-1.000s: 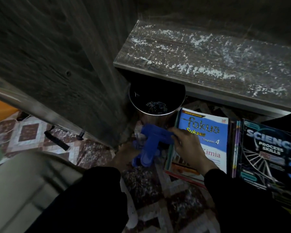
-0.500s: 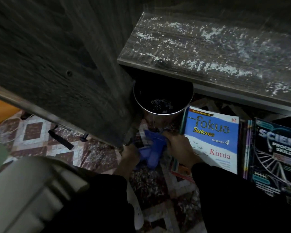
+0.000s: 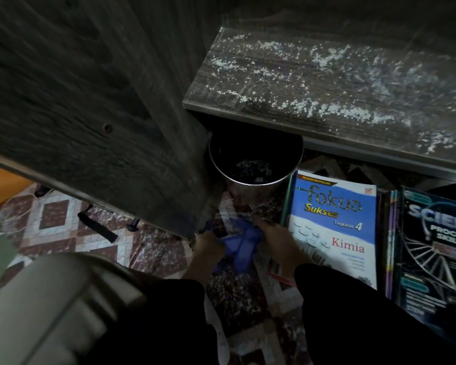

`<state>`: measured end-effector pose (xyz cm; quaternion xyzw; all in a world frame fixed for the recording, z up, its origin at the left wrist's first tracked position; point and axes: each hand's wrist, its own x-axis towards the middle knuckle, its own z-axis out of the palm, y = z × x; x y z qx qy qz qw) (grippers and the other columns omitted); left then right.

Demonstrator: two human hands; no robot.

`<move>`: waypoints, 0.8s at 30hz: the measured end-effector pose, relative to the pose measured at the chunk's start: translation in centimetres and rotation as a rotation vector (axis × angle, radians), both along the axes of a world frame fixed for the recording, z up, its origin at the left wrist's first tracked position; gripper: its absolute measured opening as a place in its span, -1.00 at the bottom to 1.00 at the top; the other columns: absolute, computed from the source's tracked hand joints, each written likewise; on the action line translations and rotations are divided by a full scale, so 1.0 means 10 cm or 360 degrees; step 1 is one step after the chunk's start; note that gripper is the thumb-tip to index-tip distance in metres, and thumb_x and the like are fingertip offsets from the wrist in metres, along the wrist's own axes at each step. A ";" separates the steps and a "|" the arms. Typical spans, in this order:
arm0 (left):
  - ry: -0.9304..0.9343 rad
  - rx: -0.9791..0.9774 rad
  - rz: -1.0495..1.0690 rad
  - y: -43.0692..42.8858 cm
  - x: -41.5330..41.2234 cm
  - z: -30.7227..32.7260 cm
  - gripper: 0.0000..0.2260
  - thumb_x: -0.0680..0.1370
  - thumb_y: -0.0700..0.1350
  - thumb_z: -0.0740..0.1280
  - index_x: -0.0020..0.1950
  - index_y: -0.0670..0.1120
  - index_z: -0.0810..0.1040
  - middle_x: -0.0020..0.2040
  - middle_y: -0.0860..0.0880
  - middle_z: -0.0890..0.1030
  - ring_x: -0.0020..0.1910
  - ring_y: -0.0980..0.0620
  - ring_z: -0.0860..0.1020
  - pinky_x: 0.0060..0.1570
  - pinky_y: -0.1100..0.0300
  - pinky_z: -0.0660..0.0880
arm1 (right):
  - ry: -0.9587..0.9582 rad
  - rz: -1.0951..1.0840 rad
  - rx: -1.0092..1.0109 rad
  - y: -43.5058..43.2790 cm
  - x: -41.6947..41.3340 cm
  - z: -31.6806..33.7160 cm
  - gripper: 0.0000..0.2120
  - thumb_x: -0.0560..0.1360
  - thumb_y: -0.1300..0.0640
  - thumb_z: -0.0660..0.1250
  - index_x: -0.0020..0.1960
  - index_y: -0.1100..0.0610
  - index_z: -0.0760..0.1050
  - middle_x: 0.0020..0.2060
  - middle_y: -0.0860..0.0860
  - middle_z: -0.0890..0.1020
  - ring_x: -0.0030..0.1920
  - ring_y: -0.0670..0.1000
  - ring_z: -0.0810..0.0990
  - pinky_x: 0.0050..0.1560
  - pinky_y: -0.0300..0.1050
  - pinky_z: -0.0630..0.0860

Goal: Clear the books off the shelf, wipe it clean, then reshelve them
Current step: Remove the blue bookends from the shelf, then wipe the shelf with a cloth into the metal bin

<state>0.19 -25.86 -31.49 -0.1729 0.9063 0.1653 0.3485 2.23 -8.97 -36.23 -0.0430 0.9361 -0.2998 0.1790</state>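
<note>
A dark wooden shelf board [image 3: 327, 83] at the upper right holds no books and is strewn with white crumbs. On the floor below lie two stacks of books: a blue "Fokus Sukses Kimia" book [image 3: 334, 222] tops one, a dark "Science Process Skills" book [image 3: 437, 248] tops the other. Both my hands hold a blue cloth [image 3: 241, 245] low over the floor, just in front of a round bin. My left hand [image 3: 208, 246] grips its left side and my right hand [image 3: 279, 241] grips its right side, beside the Kimia book.
A round metal bin [image 3: 256, 164] with white crumbs inside stands under the shelf's left corner. The cabinet's dark side panel [image 3: 90, 101] fills the left. Patterned floor tiles [image 3: 63, 214] lie below, with a pale cushioned object [image 3: 50, 306] at the lower left.
Both hands have lowered the blue cloth toward the floor and drawn it closer to me. My right hand has come off the Kimia book's edge. The camera has shifted slightly.
</note>
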 end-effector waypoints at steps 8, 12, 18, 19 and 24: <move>0.0456 0.0140 -0.0062 0.25 -0.20 0.54 -0.60 0.53 -0.10 0.25 0.35 -0.20 0.36 0.34 -0.26 0.35 0.29 -0.25 0.34 0.21 0.05 0.33 | 0.0055 -0.0116 -0.0265 0.12 0.00 0.51 -0.57 0.48 0.16 0.25 0.35 0.15 0.44 0.26 0.19 0.52 0.26 0.21 0.49 0.21 0.00 0.44; 0.0548 0.0510 -0.0107 0.54 -0.28 1.08 -0.78 0.50 -0.17 0.28 0.08 -0.15 0.63 0.09 -0.20 0.64 0.13 -0.13 0.58 0.07 0.12 0.48 | 0.0015 -0.0255 -0.0409 0.44 -0.03 1.18 -0.80 0.55 0.22 0.30 0.15 0.16 0.57 -0.05 0.04 0.67 0.02 0.02 0.62 -0.01 -0.23 0.46; 0.0756 0.0982 -0.0342 1.32 -0.09 1.97 -0.83 0.47 -0.16 0.30 -0.28 0.01 0.62 -0.21 -0.11 0.67 -0.18 -0.06 0.64 -0.09 0.13 0.57 | 0.0267 -0.0626 -0.0555 1.20 0.17 2.30 -0.84 0.54 0.23 0.31 0.06 0.04 0.59 -0.19 0.13 0.67 -0.20 -0.05 0.54 -0.18 -0.21 0.43; 0.0768 0.1067 -0.0372 1.48 -0.06 2.14 -0.80 0.49 -0.17 0.30 -0.31 0.04 0.58 -0.23 -0.10 0.65 -0.24 -0.05 0.62 -0.13 0.13 0.56 | 0.0338 -0.0680 -0.0605 1.34 0.22 2.50 -0.85 0.54 0.24 0.32 0.04 0.03 0.57 -0.17 0.11 0.67 -0.17 -0.05 0.55 -0.16 -0.25 0.43; 0.1076 0.1331 -0.0675 2.28 0.11 3.05 -0.76 0.52 -0.20 0.31 -0.22 0.15 0.50 -0.17 0.02 0.65 -0.18 0.02 0.59 -0.12 0.19 0.48 | 0.0908 -0.0932 -0.0590 1.97 0.50 3.51 -0.69 0.51 0.28 0.33 -0.16 -0.15 0.57 -0.37 -0.11 0.61 -0.29 -0.07 0.58 -0.16 -0.10 0.51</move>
